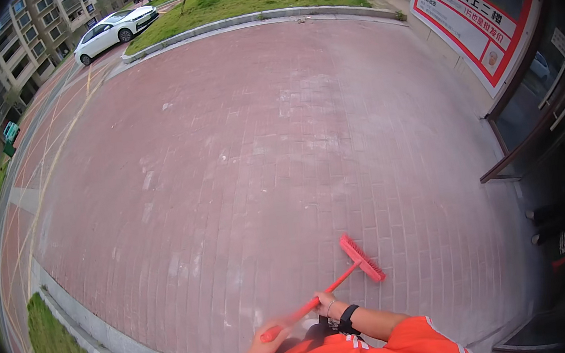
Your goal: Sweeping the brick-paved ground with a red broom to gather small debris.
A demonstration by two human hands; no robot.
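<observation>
A broom with a red push-type head (362, 259) and a red-orange handle (344, 278) slants from my body out to the right over the brick paving (263, 194). The brush side of the head faces right, and I cannot tell if the bristles touch the bricks. My right hand (326, 305) is wrapped around the handle partway along, with a black band on that wrist. Slightly blurred, my left hand (270, 342) grips the handle near its rounded top end. That wrist also carries a black band.
A stone curb (119, 347) borders grass at the lower left; another curb (264, 17) edges a lawn ahead. On the right stand a glass door (531, 111) and a red-and-white sign bearing writing (478, 13). A person's legs (554, 221) show by the doorway. A white car (114, 31) is parked far left.
</observation>
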